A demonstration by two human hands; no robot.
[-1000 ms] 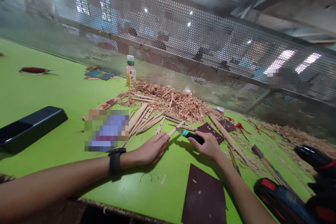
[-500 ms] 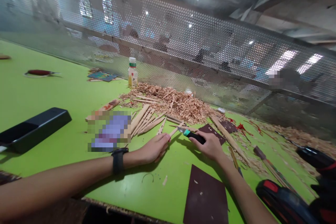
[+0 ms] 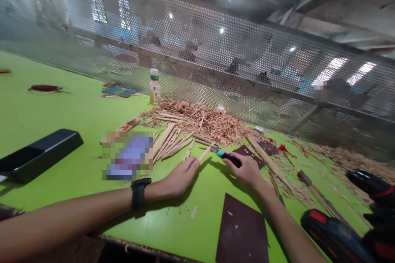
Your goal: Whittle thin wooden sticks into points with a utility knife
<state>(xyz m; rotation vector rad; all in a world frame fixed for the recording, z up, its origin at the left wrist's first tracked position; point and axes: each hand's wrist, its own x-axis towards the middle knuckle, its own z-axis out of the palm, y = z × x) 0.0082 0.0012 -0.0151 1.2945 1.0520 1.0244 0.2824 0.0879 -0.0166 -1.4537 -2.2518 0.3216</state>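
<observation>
Perforated metal screen (image 3: 197,41) across far side, slanting in view. Green counter (image 3: 83,107) in front of it, spanning left to right. Wood shavings pile (image 3: 212,121) heaped at far middle, near screen. Power drill (image 3: 382,213), black and red, at near right, cut off by view edge. Black box-shaped device (image 3: 40,152) at left. Dark brown sheet (image 3: 242,230) flat at near right of middle, few pale chips on top. Pixelated flat item (image 3: 129,156) left of middle, details hidden. Left hand (image 3: 180,176) and right hand (image 3: 247,170) facing each other over counter, both bare. Pale carved wood pieces (image 3: 168,144) fanned out between pixelated item and shavings. Small bottle (image 3: 154,87), white cap, upright at far left end of shavings. Red-handled tool (image 3: 45,88) lying at far left. Knife (image 3: 230,158) in right hand, grip closed round black handle, blade toward left. Dark watch (image 3: 138,193) on left wrist. Wood stick (image 3: 205,153) in left hand, grip narrow, pinching near end; far end right at blade, contact unclear.
</observation>
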